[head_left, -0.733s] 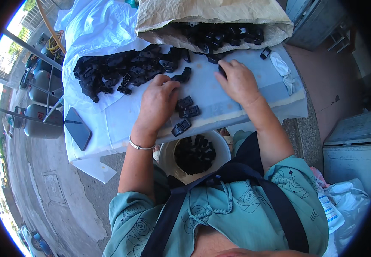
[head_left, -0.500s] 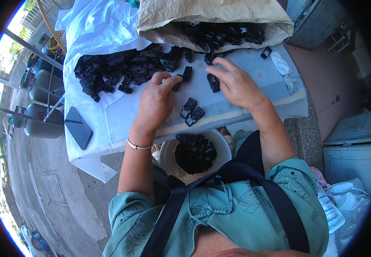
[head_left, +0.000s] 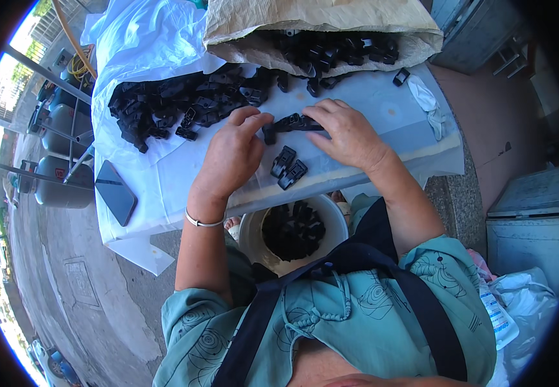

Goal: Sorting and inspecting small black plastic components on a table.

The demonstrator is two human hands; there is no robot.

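**Findings: row of black parts being handled between both hands**

We find a short row of black parts near the middle of the sheet-covered surface, between the two hands. The right hand has its thumb and fingers narrowed around the row's right end. The left hand is half curled at the left end; we cannot tell whether it grips. We judge the step in hand to be gathering and lining up parts. The next move, in our view, calls for even fingertip pressure from both sides.

Two loose parts lie just nearer the person, between the row and the bucket below, and could be knocked off the edge. Beyond, a black pile and the open paper sack limit reach. A phone and a white cloth lie well apart, obstructing nothing.
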